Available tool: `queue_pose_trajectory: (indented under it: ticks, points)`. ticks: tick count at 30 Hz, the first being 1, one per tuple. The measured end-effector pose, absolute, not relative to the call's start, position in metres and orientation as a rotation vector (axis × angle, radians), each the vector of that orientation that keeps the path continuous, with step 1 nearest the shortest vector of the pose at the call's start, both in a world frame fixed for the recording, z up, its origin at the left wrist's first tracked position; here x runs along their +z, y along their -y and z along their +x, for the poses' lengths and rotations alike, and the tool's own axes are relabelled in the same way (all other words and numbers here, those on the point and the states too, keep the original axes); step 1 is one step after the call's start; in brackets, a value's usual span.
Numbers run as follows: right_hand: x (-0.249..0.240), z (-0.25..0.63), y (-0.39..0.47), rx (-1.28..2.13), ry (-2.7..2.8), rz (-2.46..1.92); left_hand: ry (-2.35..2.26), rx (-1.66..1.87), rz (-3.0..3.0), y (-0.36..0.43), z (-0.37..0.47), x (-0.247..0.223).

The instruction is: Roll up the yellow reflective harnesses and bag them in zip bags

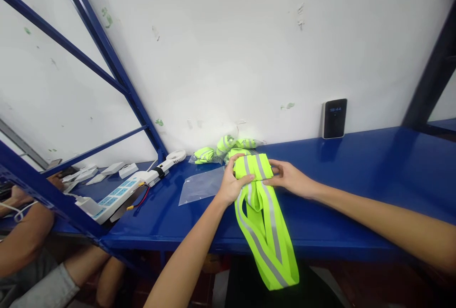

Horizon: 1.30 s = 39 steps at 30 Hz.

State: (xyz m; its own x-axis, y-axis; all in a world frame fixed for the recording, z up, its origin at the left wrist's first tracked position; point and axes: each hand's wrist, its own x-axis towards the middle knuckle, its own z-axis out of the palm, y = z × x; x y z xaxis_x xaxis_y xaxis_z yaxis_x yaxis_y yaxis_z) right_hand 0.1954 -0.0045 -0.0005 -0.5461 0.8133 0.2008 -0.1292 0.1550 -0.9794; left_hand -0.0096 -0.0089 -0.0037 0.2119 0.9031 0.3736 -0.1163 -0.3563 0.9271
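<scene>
Forearms, two: left forearm [190,255] rising from the lower edge; right forearm [381,217] sloping in from the right, the flatter of the two. Both bare, converging at mid-bench.

Reflective strap [254,234], one: lime, grey-striped. Upper part folded into a broad pad, between the hands; lower part a long loose loop, hanging past the front edge of the bench [359,179], probably because so much length is left outside the fold. Whether the pad rests on the bench cannot be told.

Left hand [232,182], one: closed on the pad's left side, thumb flat across the near face, fingers over the top and behind; a clamp that presumably keeps the layers flush.

Right hand [290,178], one: partly open, fingers curled, thumb and forefinger at the pad's right edge in a lighter hold, apparently squaring that side. Wrist nearly straight.

Clear bag [201,187], one: flat, just left of the left hand, within easy reach.

Bagged strap bundles [226,146], several: heaped behind the pad near the wall, seemingly set back to leave working room.

Black-faced device [335,118], one: upright near the wall, right, well apart.

Power strip [121,194] and small fan [175,157]: left end, beside the blue frame [117,68].
</scene>
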Motion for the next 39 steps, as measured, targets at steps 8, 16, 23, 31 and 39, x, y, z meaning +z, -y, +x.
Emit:
queue_pose_trajectory:
  ticks: [8, 16, 23, 31, 39]
  points:
    - [0.006, 0.198, 0.011, 1.479, 1.687, -0.817, -0.757, 1.193, 1.678, 0.019, -0.006, 0.0]
    - [0.003, 0.195, 0.016, 1.455, 1.685, -0.781, -0.784, 1.112, 1.609, 0.023, -0.005, -0.004]
    - [-0.001, 0.189, 0.015, 1.419, 1.531, -0.752, -0.797, 1.278, 1.542, 0.018, -0.001, -0.01]
    - [0.0, 0.202, -0.007, 1.358, 1.353, -0.825, -0.89, 1.282, 1.494, 0.012, -0.007, -0.009]
    - [0.004, 0.196, 0.003, 1.392, 1.353, -0.757, -0.916, 1.238, 1.615, 0.013, -0.002, -0.009]
